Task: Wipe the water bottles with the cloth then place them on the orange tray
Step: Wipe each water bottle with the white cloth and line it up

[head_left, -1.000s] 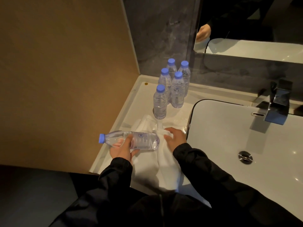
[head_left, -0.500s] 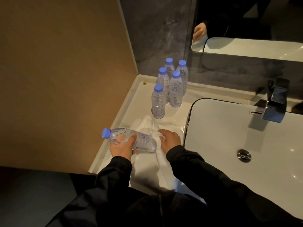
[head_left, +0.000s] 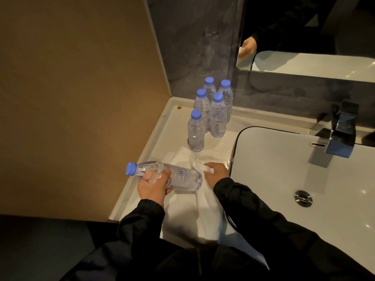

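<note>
Head view suggests wiping is the step: left hand [head_left: 151,186] grips a sideways bottle [head_left: 178,177] at 7 o'clock from the standing bottles [head_left: 211,116], right hand [head_left: 216,171] pinches the cloth [head_left: 203,216] at its base, likely to rub along it next.

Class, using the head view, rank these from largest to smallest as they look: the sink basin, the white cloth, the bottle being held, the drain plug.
1. sink basin
2. white cloth, though part of it is hidden
3. held bottle
4. drain plug
</note>
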Tool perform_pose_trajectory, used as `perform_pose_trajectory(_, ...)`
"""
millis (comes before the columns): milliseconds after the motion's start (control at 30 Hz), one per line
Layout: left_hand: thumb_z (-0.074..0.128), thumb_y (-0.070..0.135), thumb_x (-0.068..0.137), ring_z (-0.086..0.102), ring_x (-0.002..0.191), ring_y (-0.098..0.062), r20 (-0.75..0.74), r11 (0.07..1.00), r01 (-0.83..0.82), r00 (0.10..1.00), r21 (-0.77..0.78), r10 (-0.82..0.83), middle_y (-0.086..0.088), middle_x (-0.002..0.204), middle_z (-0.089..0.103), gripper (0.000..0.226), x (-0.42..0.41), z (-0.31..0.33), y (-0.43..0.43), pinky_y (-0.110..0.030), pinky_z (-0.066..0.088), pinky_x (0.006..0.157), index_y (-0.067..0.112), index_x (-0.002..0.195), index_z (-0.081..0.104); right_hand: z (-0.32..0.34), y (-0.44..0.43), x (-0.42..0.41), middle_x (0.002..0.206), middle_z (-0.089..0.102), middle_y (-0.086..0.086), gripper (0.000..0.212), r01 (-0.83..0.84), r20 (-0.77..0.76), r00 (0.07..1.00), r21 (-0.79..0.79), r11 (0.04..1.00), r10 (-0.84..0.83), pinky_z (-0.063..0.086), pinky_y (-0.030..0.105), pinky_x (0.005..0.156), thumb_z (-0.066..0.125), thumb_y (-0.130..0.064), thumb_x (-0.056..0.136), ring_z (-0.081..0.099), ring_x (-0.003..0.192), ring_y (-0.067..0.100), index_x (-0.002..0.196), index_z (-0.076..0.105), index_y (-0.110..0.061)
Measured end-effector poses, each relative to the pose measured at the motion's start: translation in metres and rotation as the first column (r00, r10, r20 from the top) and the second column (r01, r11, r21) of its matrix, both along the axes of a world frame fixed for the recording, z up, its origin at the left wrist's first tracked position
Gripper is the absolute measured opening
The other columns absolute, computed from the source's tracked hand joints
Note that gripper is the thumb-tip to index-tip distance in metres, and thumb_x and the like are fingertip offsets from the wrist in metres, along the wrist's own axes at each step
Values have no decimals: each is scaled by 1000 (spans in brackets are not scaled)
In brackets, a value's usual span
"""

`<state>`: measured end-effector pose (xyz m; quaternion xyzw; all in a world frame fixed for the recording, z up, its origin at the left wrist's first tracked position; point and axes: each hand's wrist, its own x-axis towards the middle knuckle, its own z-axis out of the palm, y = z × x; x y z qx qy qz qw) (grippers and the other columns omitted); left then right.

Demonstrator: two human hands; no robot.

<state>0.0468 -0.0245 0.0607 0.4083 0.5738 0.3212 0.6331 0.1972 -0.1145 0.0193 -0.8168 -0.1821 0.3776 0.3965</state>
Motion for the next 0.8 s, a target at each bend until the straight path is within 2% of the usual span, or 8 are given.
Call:
perform_pose_trajectory(100,76,6,74,69,91,-30,22,998,-57,998,-17,57,-14,98,68,30,3,2,7,-48,59,72,9,100,62,-4,-4,0,92,65,9,22,34,-82,996,64,997,-29,45,27,82,58,-4,83,58,88,21,101,70,-4)
perform_pose_trajectory(167,76,7,75,69,91,-30,25,996,-80,996,-38,81,-14,97,67,32,3,3,11,-47,60,70,6,104,60,-4,-5,1,89,64,7,21,37,-118,993,81,996,-27,45,27,79,58,-3,82,58,84,21,100,70,-3)
perform_pose_trajectory(333,73,8,78,70,84,-28,24,998,46,999,-47,-45,-16,91,69,19,3,9,9,-46,60,67,8,94,62,-2,0,8,71,62,-1,10,82,-122,990,128,988,-66,45,26,73,69,-25,80,55,73,16,80,73,-15)
perform_pose_trajectory(400,72,4,78,69,82,-26,10,998,68,998,-5,-68,-12,91,69,22,6,11,13,-43,60,66,12,96,63,-5,-2,6,78,67,4,11,63,-106,993,121,991,-50,46,26,76,68,-23,81,60,78,18,83,73,-14)
perform_pose_trajectory(467,75,2,75,68,83,-27,-26,998,45,999,51,-44,-9,91,69,28,12,13,24,-41,59,68,13,98,62,-10,-4,6,95,71,10,17,9,-42,999,60,998,-7,46,27,84,64,-16,82,64,93,25,96,72,-11)
perform_pose_trajectory(567,81,5,67,68,89,-26,-156,978,55,987,201,-23,-11,98,69,42,26,15,58,-44,56,86,7,104,61,-10,-11,10,113,68,10,27,-38,46,998,-52,998,40,39,20,87,55,-9,85,61,108,28,110,67,-10)
perform_pose_trajectory(633,83,7,65,66,97,-24,-197,968,77,980,237,-30,-9,107,67,58,38,17,79,-38,50,97,7,115,55,-10,-15,13,118,66,9,29,-51,82,995,-83,995,58,38,20,89,53,-9,87,58,112,27,114,64,-10)
perform_pose_trajectory(800,84,15,65,63,98,-20,-316,925,223,941,306,-123,-3,108,64,58,76,5,119,-32,50,91,15,115,54,-15,-12,15,122,64,10,30,-124,118,983,-149,981,142,41,28,98,52,-17,89,56,115,29,117,62,-14)
